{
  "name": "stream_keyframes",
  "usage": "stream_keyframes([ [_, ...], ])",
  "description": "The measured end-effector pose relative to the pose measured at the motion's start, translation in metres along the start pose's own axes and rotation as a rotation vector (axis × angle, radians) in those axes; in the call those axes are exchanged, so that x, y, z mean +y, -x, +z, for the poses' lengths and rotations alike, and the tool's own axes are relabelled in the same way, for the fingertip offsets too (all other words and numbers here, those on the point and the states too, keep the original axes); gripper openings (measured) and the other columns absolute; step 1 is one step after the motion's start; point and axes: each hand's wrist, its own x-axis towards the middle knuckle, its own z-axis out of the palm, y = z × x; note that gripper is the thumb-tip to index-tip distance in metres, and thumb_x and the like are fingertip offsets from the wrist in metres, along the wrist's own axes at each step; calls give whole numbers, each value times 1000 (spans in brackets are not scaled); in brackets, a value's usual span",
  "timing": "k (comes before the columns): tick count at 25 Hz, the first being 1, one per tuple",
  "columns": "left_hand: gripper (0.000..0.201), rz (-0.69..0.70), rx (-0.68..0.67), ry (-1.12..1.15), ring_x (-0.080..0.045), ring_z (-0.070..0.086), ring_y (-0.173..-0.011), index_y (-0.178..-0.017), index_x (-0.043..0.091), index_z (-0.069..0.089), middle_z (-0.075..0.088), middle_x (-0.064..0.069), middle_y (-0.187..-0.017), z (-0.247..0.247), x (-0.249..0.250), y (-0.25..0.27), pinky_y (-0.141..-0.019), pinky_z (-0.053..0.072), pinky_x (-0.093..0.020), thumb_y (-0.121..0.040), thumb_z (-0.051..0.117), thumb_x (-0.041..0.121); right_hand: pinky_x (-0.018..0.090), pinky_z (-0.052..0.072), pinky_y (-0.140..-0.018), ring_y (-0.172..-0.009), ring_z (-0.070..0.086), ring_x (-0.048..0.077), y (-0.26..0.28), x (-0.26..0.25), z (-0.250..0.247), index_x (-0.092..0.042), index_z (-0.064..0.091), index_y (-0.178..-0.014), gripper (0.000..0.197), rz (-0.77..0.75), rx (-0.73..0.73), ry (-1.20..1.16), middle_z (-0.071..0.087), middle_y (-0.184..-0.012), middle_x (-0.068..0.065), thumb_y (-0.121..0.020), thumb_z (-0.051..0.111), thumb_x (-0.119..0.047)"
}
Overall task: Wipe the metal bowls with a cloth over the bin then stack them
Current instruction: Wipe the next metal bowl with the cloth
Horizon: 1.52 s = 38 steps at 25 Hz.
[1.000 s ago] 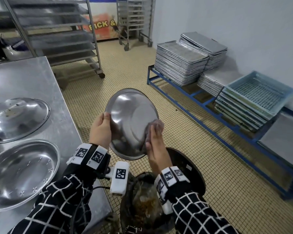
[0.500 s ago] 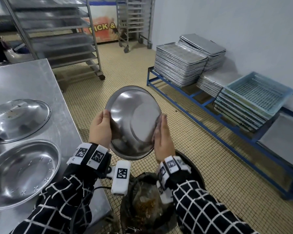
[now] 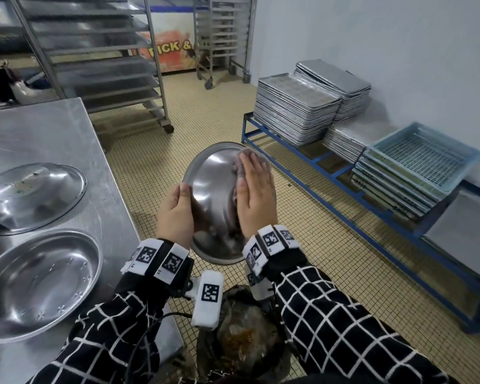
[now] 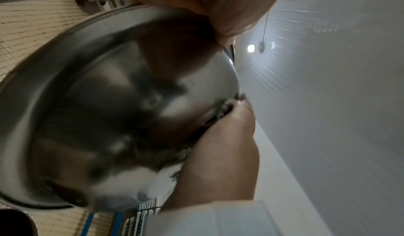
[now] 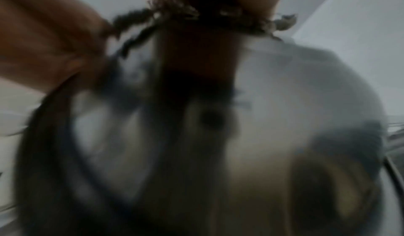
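A round metal bowl (image 3: 214, 195) is held tilted above the black bin (image 3: 244, 342), its outer side turned towards me. My left hand (image 3: 175, 212) grips its left rim, thumb on the outside. My right hand (image 3: 257, 198) lies flat with straight fingers on the bowl's right side, pressing a greyish cloth (image 3: 240, 169) against it. The left wrist view shows the bowl (image 4: 104, 112) close up with the cloth (image 4: 220, 113) under the other hand. The right wrist view is blurred; the cloth (image 5: 174, 13) and the bowl (image 5: 262, 118) show there.
On the steel table (image 3: 53, 134) at the left lie an upturned bowl (image 3: 34, 195) and an upright bowl (image 3: 39, 281). A blue low rack (image 3: 344, 187) with stacked trays (image 3: 294, 115) and crates (image 3: 424, 159) runs along the right wall. Wheeled racks (image 3: 94, 65) stand behind.
The bowl has been turned from its inner side to its outer side facing me. My right hand with the cloth has moved from the inside across the right rim onto the outside.
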Motion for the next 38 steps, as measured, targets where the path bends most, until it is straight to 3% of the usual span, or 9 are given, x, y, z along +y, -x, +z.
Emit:
stream_keyframes([
  [7,33,-39,61,-36,-25,61,-90,-76,27,65,65,-2,-85,-5,-16,-14,-94,49,-46,-100,43,34,28,49,-94,-108,59,12,55,49,-14,-29,37,-144,43,530,-126,-266,59,-126,-2,-101,36,-32],
  [11,34,109,-20,-322,-15,53,-70,-87,10,61,58,0,-75,-3,-14,-8,-65,44,-23,-100,41,34,19,50,-91,-107,59,0,60,32,-20,-27,50,-134,36,399,-52,-325,60,-126,-8,-99,45,-22],
  [16,42,260,-66,-499,-33,58,-67,-77,8,63,64,-16,-70,1,-12,5,-64,50,-44,-95,49,43,36,36,-106,-124,46,17,35,-9,-14,-20,54,-129,39,-28,-17,50,51,-134,2,-97,39,-36],
  [19,45,202,19,-392,-30,55,-63,-79,5,68,65,-20,-72,-1,-13,7,-66,52,-44,-93,52,45,36,41,-100,-119,46,17,33,0,-10,-21,52,-128,44,188,92,13,44,-133,2,-98,30,-44],
  [23,46,83,71,-263,-20,51,-62,-74,6,67,58,-10,-64,-9,-21,5,-65,48,-38,-91,55,46,10,40,-81,-117,50,19,39,26,-17,-19,47,-136,41,613,5,-310,40,-131,4,-101,32,-35],
  [25,52,103,69,-302,-13,46,-54,-71,1,62,51,-5,-56,-7,-21,7,-57,42,-33,-91,53,48,5,36,-87,-122,45,16,48,18,-16,-21,42,-141,42,493,-7,-253,38,-138,3,-102,32,-32],
  [28,49,164,34,-383,-17,49,-52,-72,5,63,57,-8,-57,4,-17,12,-53,45,-36,-92,51,48,36,33,-107,-129,38,19,55,-13,-6,-23,43,-139,44,67,-27,70,40,-142,1,-99,32,-37],
  [31,46,223,17,-422,-21,50,-52,-70,9,64,60,-10,-58,11,-10,16,-53,46,-39,-92,52,47,41,25,-108,-130,37,20,45,-28,-2,-24,49,-135,45,-21,54,240,45,-139,-2,-96,31,-40],
  [38,50,197,18,-400,-30,52,-60,-82,2,65,60,-21,-66,1,-18,6,-62,50,-48,-93,49,49,22,45,-85,-114,53,16,29,38,-14,-21,52,-132,36,733,27,-368,55,-122,-1,-102,33,-30],
])
